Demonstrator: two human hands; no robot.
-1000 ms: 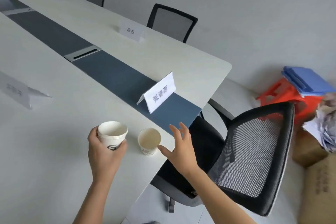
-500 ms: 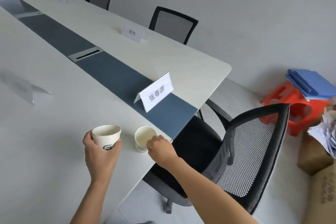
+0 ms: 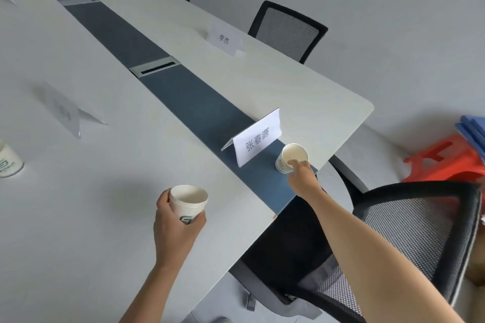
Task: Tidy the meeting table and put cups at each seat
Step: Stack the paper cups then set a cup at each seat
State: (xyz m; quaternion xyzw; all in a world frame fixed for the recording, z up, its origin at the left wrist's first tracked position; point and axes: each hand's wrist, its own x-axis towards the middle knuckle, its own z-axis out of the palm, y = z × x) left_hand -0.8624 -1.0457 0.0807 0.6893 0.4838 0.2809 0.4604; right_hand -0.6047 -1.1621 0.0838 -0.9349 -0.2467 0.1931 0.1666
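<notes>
My left hand [image 3: 175, 228] grips a stack of white paper cups [image 3: 187, 202] just above the white meeting table [image 3: 78, 191]. My right hand [image 3: 301, 174] reaches forward and pinches the near rim of a single paper cup [image 3: 290, 157]. That cup stands on the table's dark blue centre strip [image 3: 199, 102], right beside a white name card [image 3: 258, 139] at the end seat. Another paper cup [image 3: 9, 160] stands at the left edge of view.
A black mesh chair [image 3: 409, 244] stands at the table's end under my right arm. Two more black chairs [image 3: 287, 30] line the far side behind another name card [image 3: 224, 39]. A clear card stand [image 3: 64, 113] sits at left. An orange stool [image 3: 446, 160] with blue folders stands at right.
My right hand closed on the single cup near the table edge and carried it forward and right onto the blue strip beside the name card. The left hand kept its stack.
</notes>
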